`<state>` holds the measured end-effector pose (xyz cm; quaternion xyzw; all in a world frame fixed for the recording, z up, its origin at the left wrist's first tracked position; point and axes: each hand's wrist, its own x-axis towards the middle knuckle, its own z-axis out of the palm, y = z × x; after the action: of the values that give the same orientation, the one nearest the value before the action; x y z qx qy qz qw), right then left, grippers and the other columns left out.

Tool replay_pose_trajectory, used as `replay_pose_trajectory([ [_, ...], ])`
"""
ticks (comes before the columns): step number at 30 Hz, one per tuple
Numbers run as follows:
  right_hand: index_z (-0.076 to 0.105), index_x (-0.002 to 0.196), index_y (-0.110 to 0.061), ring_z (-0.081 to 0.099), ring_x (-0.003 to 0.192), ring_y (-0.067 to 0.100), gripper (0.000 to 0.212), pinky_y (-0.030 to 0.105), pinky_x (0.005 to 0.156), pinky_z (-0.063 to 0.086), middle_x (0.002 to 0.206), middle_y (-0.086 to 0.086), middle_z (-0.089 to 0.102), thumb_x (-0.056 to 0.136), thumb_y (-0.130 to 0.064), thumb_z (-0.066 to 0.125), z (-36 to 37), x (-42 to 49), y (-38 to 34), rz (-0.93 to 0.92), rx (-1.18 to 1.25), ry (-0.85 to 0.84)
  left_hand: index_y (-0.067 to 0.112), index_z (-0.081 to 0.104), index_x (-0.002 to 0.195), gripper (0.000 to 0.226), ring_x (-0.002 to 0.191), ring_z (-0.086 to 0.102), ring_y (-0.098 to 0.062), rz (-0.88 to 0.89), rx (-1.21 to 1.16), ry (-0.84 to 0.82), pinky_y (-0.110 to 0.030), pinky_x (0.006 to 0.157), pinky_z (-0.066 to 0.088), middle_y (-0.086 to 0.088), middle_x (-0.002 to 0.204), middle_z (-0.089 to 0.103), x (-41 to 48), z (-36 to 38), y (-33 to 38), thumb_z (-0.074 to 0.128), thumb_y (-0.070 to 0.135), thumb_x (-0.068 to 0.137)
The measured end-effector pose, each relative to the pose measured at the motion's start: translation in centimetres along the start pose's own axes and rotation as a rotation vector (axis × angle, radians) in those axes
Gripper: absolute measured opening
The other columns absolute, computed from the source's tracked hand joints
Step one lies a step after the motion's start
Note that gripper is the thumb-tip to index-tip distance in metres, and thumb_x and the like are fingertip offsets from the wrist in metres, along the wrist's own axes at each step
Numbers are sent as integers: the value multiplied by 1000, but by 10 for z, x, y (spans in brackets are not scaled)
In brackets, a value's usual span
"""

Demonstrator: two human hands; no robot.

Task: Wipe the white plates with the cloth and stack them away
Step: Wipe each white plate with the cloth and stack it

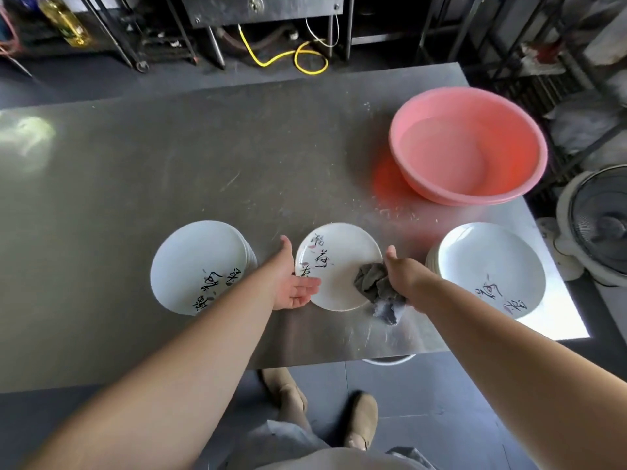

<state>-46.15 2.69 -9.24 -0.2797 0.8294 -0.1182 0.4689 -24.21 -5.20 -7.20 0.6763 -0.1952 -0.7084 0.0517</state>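
Observation:
A white plate with black brush writing lies in the middle of the steel table. My left hand grips its left rim, with the fingers over the plate's edge. A crumpled grey cloth rests on the plate's lower right part and hangs off onto the table; my right hand is closed on it. A stack of white plates stands to the left. A second stack of white plates stands to the right, near the table's corner.
A pink plastic basin holding water sits at the back right of the table. A white floor fan stands beyond the table's right edge. Metal racks, a yellow hose and an oil bottle lie behind the table.

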Motion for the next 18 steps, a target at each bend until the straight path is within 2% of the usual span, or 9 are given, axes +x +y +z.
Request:
replay_pose_trajectory([
  [3, 70, 104, -20, 73, 69, 34, 62, 39, 57, 58, 74, 11, 72, 111, -53, 18, -6, -24, 3, -323, 246, 38, 4, 38, 153, 102, 105, 73, -34, 92, -258, -52, -44, 80, 58, -21, 117, 75, -18, -3, 5, 22, 85, 94],
  [5, 65, 104, -34, 73, 67, 37, 48, 33, 50, 54, 75, 10, 72, 109, -57, 24, -15, -41, 4, -502, 475, 45, 7, 42, 148, 78, 102, 76, -35, 196, -421, -127, -44, 77, 63, -20, 116, 76, -35, -9, 8, 39, 70, 102],
  [8, 63, 119, -41, 55, 61, 23, 34, 27, 56, 48, 80, 16, 62, 112, -47, 30, -32, -64, -2, -722, 590, -1, 11, 62, 123, 19, 88, 79, -21, 349, -518, -222, -34, 64, 64, -9, 108, 78, -60, -16, 8, 53, 20, 108],
  [9, 62, 121, -45, 52, 59, 19, 31, 25, 54, 47, 78, 15, 61, 112, -43, 32, -37, -72, -7, -744, 541, 26, 14, 63, 121, 18, 86, 78, -17, 403, -536, -238, -31, 63, 63, -6, 109, 77, -68, -18, 7, 52, 11, 107],
  [11, 59, 123, -47, 54, 57, 15, 29, 23, 53, 48, 78, 0, 68, 112, -40, 33, -48, -82, -12, -724, 432, 151, 17, 63, 130, 31, 94, 77, -16, 518, -526, -294, -32, 68, 63, -4, 117, 76, -85, -18, 9, 50, 5, 105],
  [14, 56, 131, -46, 64, 62, 12, 32, 28, 57, 52, 96, -8, 76, 112, -43, 31, -63, -102, -24, -680, 448, 345, 18, 60, 141, 40, 114, 73, -20, 644, -465, -355, -36, 78, 63, -5, 132, 73, -112, -19, 13, 45, 5, 107],
  [16, 53, 140, -45, 69, 82, 3, 35, 18, 68, 53, 107, -23, 72, 113, -41, 30, -70, -124, -35, -821, 438, 455, 18, 58, 144, 41, 121, 70, -23, 712, -425, -372, -39, 83, 63, -7, 138, 69, -128, -17, 16, 43, 6, 108],
  [17, 49, 147, -39, 67, 102, -1, 39, 16, 83, 53, 120, -27, 68, 112, -41, 31, -72, -137, -40, -945, 348, 479, 17, 57, 145, 41, 122, 69, -25, 736, -407, -382, -41, 84, 63, -8, 139, 68, -135, -15, 17, 42, 6, 108],
  [18, 45, 154, -31, 60, 123, 2, 45, 23, 100, 49, 137, -23, 62, 112, -41, 32, -71, -148, -43, -1091, 216, 472, 15, 55, 146, 42, 121, 70, -27, 756, -391, -396, -42, 84, 63, -11, 140, 67, -143, -10, 16, 42, 5, 107],
])
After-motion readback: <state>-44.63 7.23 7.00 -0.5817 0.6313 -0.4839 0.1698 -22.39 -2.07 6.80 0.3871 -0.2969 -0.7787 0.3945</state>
